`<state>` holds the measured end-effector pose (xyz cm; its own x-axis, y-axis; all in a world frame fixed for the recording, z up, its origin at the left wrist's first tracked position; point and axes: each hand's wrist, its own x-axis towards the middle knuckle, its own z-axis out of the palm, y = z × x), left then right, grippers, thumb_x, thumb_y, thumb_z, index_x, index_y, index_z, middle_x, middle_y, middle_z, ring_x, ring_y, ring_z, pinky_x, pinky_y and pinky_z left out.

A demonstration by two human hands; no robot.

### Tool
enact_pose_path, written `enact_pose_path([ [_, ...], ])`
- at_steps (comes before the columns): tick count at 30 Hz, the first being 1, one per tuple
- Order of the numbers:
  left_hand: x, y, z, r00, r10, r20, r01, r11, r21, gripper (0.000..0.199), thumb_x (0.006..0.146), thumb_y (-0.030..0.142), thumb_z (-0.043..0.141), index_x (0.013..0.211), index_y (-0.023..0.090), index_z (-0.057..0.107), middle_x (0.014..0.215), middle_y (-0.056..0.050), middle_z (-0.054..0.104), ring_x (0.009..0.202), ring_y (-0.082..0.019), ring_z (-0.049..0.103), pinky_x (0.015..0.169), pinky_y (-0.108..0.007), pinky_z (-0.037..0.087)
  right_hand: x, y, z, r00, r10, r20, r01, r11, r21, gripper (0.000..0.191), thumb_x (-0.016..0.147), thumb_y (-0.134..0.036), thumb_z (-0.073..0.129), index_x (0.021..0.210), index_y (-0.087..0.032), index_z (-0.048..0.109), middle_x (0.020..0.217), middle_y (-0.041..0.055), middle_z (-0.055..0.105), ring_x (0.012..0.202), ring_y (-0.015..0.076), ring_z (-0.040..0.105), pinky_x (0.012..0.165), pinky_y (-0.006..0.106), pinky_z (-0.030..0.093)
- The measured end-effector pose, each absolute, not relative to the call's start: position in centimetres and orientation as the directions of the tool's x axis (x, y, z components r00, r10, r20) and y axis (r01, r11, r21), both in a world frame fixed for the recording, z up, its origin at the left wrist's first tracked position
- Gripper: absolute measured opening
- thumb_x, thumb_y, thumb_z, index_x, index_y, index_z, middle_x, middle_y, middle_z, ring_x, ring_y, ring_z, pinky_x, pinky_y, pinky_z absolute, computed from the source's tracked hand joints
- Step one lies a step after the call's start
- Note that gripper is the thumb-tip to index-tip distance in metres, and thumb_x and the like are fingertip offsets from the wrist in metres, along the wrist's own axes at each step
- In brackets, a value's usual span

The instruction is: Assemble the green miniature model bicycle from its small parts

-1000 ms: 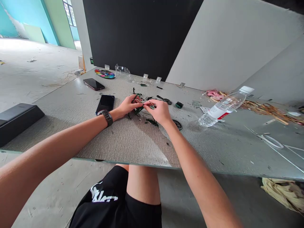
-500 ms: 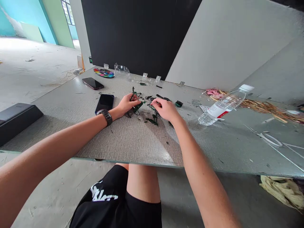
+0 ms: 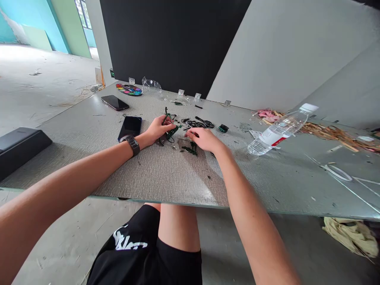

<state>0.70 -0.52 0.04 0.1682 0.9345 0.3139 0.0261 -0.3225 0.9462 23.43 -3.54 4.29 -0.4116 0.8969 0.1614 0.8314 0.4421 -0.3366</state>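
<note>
My left hand is closed around a dark green frame-like piece with thin black parts, held just above the tabletop. To its right, my right hand has thumb and fingers drawn together over the table; whatever they pinch is too small to make out. Just below those fingertips lie small dark green parts. Beyond my right hand are black wheel-like rings, and a small dark green block rests to the right of them.
Two phones lie at the left, near a colourful oval palette and clear plastic packaging. A black case sits far left. A tilted water bottle and wood shavings are at the right.
My right hand has shifted slightly down and toward me, uncovering more of the black rings. My left hand keeps its hold on the green piece. The view has shifted a little.
</note>
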Motion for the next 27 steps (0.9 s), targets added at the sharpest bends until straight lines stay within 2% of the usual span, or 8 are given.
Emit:
enact_pose_path([
  [3, 0.72, -0.57, 0.08, 0.168, 0.933, 0.318, 0.024, -0.326, 0.945, 0.016, 0.081, 0.022, 0.075, 0.084, 0.015, 0.061, 0.082, -0.002, 0.061, 0.074, -0.012, 0.053, 0.069, -0.030, 0.040, 23.40, -3.68, 4.45, -0.429, 0.887, 0.172, 0.826, 0.462, -0.324, 0.022, 0.098, -0.028, 0.059, 0.104, -0.027, 0.080, 0.091, 0.0034, 0.078, 0.077, 0.0191, 0.064, 0.074, 0.033, 0.045],
  [7, 0.68, -0.55, 0.07, 0.167, 0.934, 0.315, 0.035, -0.324, 0.945, 0.016, 0.081, 0.023, 0.075, 0.085, 0.015, 0.062, 0.082, -0.002, 0.062, 0.074, -0.012, 0.053, 0.068, -0.030, 0.040, 23.36, -3.80, 4.34, -0.435, 0.893, 0.120, 0.843, 0.450, -0.296, 0.019, 0.091, -0.028, 0.066, 0.102, -0.029, 0.081, 0.081, 0.0017, 0.075, 0.066, 0.0168, 0.060, 0.068, 0.032, 0.043],
  [14, 0.73, -0.34, -0.16, 0.172, 0.931, 0.320, 0.041, -0.332, 0.943, 0.017, 0.081, 0.024, 0.075, 0.084, 0.016, 0.060, 0.083, -0.003, 0.062, 0.075, -0.012, 0.054, 0.069, -0.029, 0.041, 22.97, -4.02, 4.13, -0.422, 0.902, 0.090, 0.867, 0.431, -0.251, 0.019, 0.091, -0.032, 0.065, 0.103, -0.028, 0.079, 0.085, 0.0020, 0.075, 0.063, 0.0149, 0.058, 0.061, 0.030, 0.039],
  [27, 0.67, -0.34, -0.11, 0.181, 0.926, 0.332, 0.083, -0.350, 0.933, 0.018, 0.081, 0.026, 0.074, 0.085, 0.016, 0.060, 0.084, -0.003, 0.063, 0.075, -0.012, 0.055, 0.070, -0.030, 0.043, 22.47, -4.53, 4.76, -0.416, 0.906, 0.082, 0.885, 0.424, -0.194, 0.020, 0.089, -0.029, 0.063, 0.101, -0.027, 0.078, 0.088, 0.0029, 0.074, 0.070, 0.0162, 0.059, 0.064, 0.029, 0.038],
])
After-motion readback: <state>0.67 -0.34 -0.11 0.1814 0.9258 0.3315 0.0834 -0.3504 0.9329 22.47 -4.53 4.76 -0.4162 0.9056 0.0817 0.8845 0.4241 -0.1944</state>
